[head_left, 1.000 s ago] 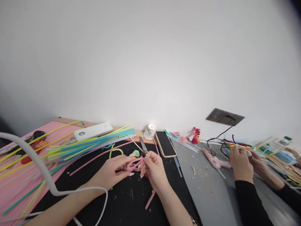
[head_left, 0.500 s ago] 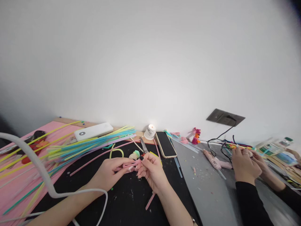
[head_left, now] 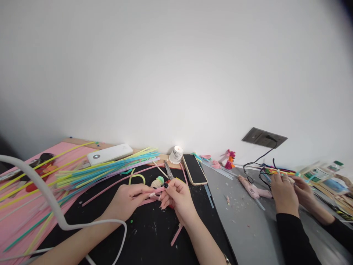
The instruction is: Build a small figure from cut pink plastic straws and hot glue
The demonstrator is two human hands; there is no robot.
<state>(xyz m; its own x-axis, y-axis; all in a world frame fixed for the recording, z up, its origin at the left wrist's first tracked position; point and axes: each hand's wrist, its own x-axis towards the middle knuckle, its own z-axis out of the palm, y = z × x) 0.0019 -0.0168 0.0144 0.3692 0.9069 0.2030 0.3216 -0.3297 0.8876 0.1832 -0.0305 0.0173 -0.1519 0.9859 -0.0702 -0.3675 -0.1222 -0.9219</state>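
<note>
While L hand (head_left: 128, 200) & R hand (head_left: 178, 198) both pinch pink strip (head_left: 158, 190), black mat (head_left: 154, 239) gives room btwn forearms (head_left: 79, 241), its R edge (head_left: 221, 220) near.

Pink strip (head_left: 159, 190) in both hands' fingers (head_left: 171, 190)

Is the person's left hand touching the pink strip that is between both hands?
Touching: the head view shows the left hand pinching the pink strip, which reaches across to the right hand.

Two own hands (head_left: 178, 198), two co-worker's hands (head_left: 285, 195), one phone (head_left: 194, 169), one cup (head_left: 175, 156), one glue gun (head_left: 250, 188).
</note>
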